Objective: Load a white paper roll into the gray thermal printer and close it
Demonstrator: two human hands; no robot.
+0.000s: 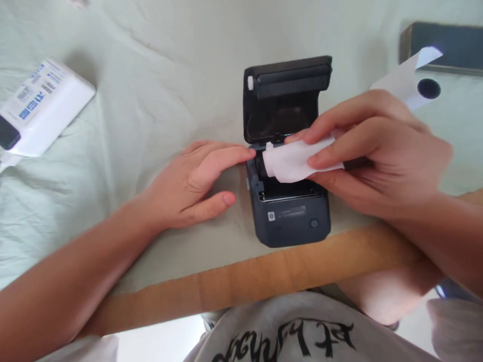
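Observation:
A small dark label printer stands near the table's front edge, its lid raised. My right hand grips a white paper roll between thumb and fingers, over the printer's compartment. The roll's left end is inside the compartment opening; its right end is hidden by my fingers. My left hand lies with fingers apart, the index fingertip touching the printer's upper left edge and the thumb stretched out. Behind my right hand a white strip of paper shows; whether it joins the roll, I cannot tell.
A white packet with blue printing and a dark end lies at the left. At the far right is a dark flat box, with a black round spot below it. Pale green cloth covers the table above its wooden edge.

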